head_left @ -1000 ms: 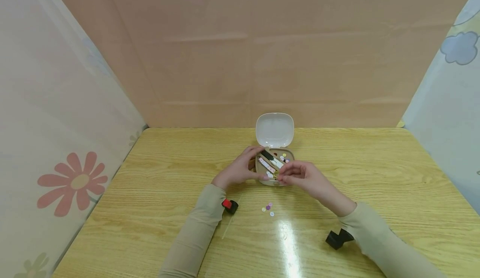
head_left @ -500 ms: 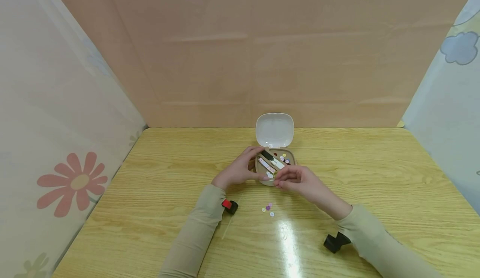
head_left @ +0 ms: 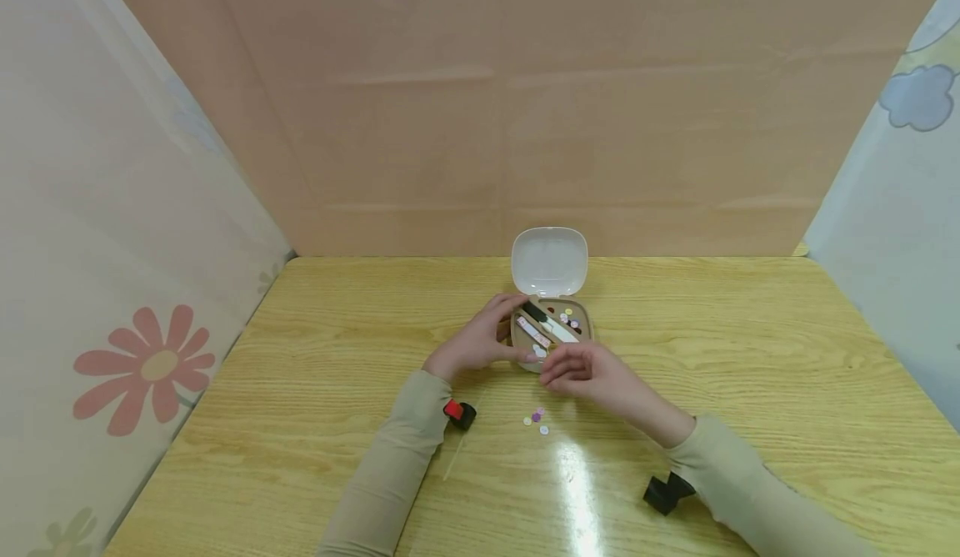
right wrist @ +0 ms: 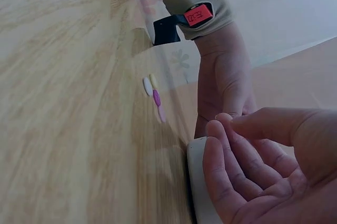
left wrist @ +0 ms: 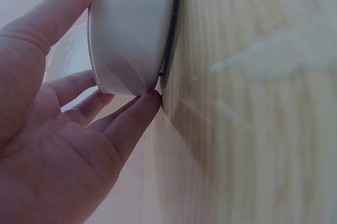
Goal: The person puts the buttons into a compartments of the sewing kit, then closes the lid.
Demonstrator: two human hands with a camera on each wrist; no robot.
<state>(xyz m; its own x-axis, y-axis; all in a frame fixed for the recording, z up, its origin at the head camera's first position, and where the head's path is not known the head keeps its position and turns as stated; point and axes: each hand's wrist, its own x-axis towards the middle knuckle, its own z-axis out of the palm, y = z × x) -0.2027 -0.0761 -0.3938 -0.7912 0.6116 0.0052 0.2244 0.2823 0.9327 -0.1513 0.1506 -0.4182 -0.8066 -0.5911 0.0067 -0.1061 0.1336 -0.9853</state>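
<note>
A small beige box (head_left: 516, 355) stands on the table with its white lid (head_left: 550, 262) raised behind it. Inside lie a black-and-white tool (head_left: 558, 329), a white strip with pink marks (head_left: 533, 332) and several buttons (head_left: 567, 317). My left hand (head_left: 476, 343) grips the box's left side, thumb at the front and fingers round the side and back. My right hand (head_left: 592, 373) is at the front right rim, its fingers bent. In the right wrist view its thumb (right wrist: 263, 125) meets the index fingertip; I cannot tell whether anything small is between them.
Several small white, yellow and purple buttons (head_left: 536, 417) lie on the wooden table (head_left: 360, 315) in front of the box. A thin pale strip (head_left: 454, 457) lies by the left forearm. A brown backdrop (head_left: 420, 148) stands behind, with patterned sheets on both sides.
My right hand has moved left and toward me, from over the box's front right part to its front rim. My left hand and the box have stayed in place.
</note>
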